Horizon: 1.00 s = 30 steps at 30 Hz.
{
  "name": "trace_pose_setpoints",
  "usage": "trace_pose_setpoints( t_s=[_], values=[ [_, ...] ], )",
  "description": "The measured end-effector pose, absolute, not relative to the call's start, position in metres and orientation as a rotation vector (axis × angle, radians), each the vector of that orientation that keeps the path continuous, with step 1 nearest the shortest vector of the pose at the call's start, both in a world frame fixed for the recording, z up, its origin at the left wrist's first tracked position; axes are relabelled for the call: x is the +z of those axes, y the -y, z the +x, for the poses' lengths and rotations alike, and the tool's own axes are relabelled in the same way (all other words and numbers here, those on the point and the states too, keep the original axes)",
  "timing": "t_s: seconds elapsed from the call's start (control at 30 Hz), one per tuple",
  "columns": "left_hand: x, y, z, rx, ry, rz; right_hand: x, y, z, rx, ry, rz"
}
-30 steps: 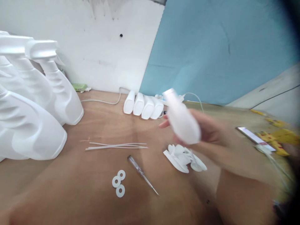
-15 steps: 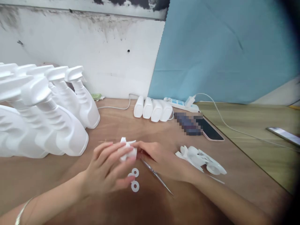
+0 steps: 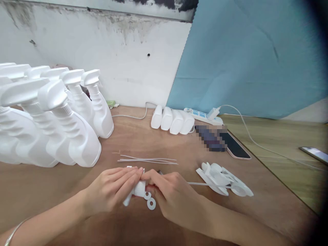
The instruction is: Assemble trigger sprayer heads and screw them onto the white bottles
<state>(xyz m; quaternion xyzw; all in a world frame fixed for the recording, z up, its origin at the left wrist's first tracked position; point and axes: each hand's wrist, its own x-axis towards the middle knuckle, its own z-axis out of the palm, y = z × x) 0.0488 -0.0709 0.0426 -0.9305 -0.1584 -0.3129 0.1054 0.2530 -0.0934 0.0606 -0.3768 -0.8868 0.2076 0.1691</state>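
After the left hand (image 3: 112, 186) and right hand (image 3: 178, 194) shifted toward the flat ring washers (image 3: 148, 204), slim pale tubes (image 3: 139, 160), covered half a second earlier, lay exposed on the wood-grained tabletop (image 3: 138, 140). Fingers of both grasped a part-hidden, smooth white plastic spray head (image 3: 139, 189) near the washers, suggesting close two-handed work.

Over on the person's left, the crowd of spray bottles (image 3: 84, 143) walls that side off low down. Bare wood runs from them to the thin tubes (image 3: 148, 159), then on behind those up to four white containers (image 3: 166, 119). The left hand (image 3: 110, 191) and right hand (image 3: 176, 194), together at a sprayer head (image 3: 139, 189), fill the middle, with washers (image 3: 151, 199) tucked just beside. Rightward, a thin rod (image 3: 200, 183) and heaped white parts (image 3: 216, 176) block any low sweep; nearer the person, the tabletop (image 3: 159, 229) lies open.
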Motion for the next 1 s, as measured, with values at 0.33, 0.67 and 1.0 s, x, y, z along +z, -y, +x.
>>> trace_pose_setpoints(
  t_s=[0.33, 0.67, 1.0],
  values=[
    [0.039, 0.09, 0.033, -1.004, 0.588, -2.737, 0.076, 0.093, 0.239, 0.718, 2.606, -1.109],
    [0.037, 0.096, 0.025, -1.241, 0.976, -3.115, 0.073, 0.078, 0.237, 0.729, 2.65, -0.823],
    [0.034, 0.098, -0.016, -1.552, 2.059, -2.853, 0.072, 0.027, 0.265, 0.426, 2.425, -1.179]
  ],
)
